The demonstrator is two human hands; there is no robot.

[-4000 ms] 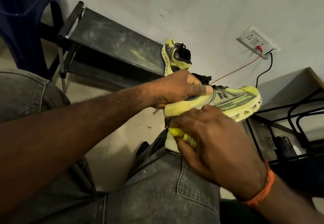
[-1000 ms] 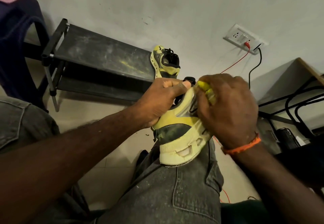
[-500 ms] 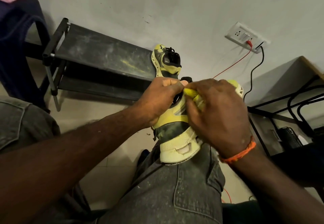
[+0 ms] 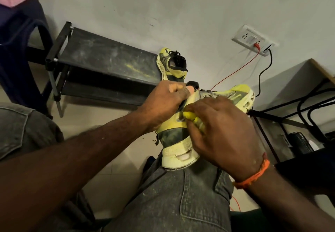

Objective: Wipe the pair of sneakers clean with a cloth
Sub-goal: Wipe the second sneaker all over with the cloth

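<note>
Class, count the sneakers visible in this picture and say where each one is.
2. One sneaker rests on the person's knee, gripped by the left hand; the other sneaker sits on the black rack.

Dusty matt shelf (image 4: pixel 108 57), denim trousers (image 4: pixel 181 201)

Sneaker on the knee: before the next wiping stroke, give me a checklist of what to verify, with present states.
1. Left hand grips the sneaker at its collar: ok.
2. Right hand holds the yellow cloth bunched under its fingers: ok.
3. Cloth touching the sneaker's side: ok.
4. Sneaker's heel rests on the knee: ok.
5. Dark heel panel free of dirt: not ok, it looks smudged.
6. Second sneaker on the rack already wiped: cannot tell.
</note>
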